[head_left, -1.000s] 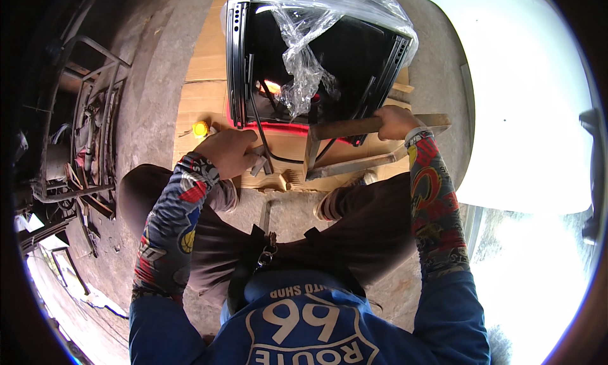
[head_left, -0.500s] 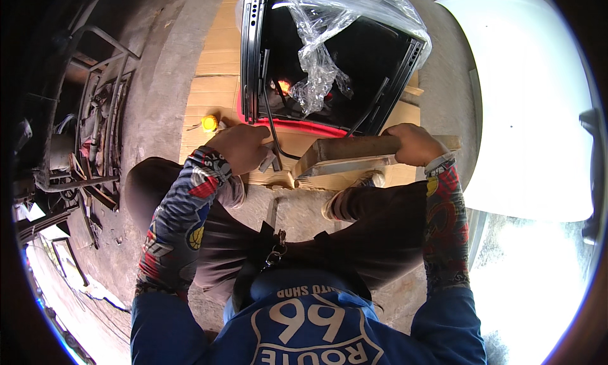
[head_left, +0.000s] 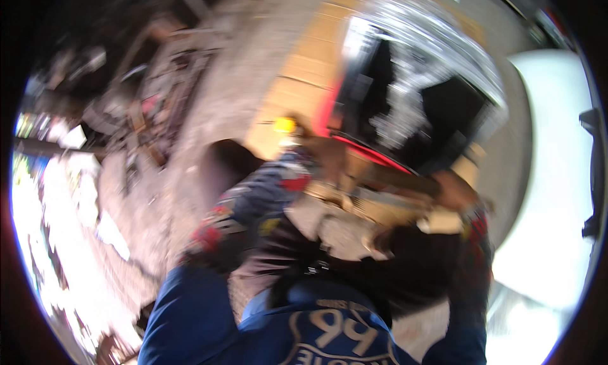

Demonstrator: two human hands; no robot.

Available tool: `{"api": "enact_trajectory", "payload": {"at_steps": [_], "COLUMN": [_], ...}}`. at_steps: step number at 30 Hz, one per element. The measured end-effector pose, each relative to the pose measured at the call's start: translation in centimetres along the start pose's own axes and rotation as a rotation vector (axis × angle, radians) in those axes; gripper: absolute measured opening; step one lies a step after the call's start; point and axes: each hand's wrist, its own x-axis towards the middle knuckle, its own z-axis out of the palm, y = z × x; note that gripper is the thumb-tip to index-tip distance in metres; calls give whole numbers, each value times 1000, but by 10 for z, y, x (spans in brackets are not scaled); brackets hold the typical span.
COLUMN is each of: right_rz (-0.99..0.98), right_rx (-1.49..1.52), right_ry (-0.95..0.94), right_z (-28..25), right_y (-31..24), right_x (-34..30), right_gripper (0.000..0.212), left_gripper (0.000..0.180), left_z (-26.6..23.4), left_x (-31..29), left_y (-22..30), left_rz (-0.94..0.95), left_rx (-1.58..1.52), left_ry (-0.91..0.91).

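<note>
Motion blur smears most of the view. My right hand (head_left: 457, 191) is closed on the end of a wooden board (head_left: 399, 178), in front of a black framed panel (head_left: 373, 80). My left hand (head_left: 327, 157) is beside the panel's near left corner; its fingers are too smeared to show whether they hold anything. Crumpled clear plastic wrap (head_left: 405, 105) lies over the panel and along its far edge. A red strip (head_left: 370, 153) shows under its near edge. Left of my left hand sits a small yellow object (head_left: 285, 125), its kind unclear.
Flattened cardboard (head_left: 304, 67) lies under the panel on the concrete floor (head_left: 215, 99). To the left is a blurred heap of metal frames and scrap (head_left: 152, 105). A large white curved panel (head_left: 551, 175) stands at the right, close to my right arm.
The whole view has swung, so the panel, cardboard and both hands now appear further right and tilted. The wooden board now sits closer against the panel's near edge, my right hand still on it.
</note>
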Motion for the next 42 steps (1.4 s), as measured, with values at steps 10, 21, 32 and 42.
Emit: {"api": "enact_trajectory", "payload": {"at_steps": [10, 21, 32, 42], "right_rz": [-140, -77, -45, -66], "right_rx": [352, 358, 196, 145], "right_ry": [-225, -181, -339, -250], "right_z": [8, 11, -6, -1], "right_y": [1, 5, -10, -5], "right_x": [37, 34, 43, 36], "right_gripper": [38, 44, 43, 40], "left_gripper": [34, 34, 41, 40], "left_z": [-70, -103, -92, -106], "left_x": [-72, -139, -151, -153], "left_y": [-11, -98, -117, -99], "left_rz": [-100, -711, -657, -656], "left_rx": [-145, -201, -201, -381], "left_ry": [532, 549, 529, 494]}}
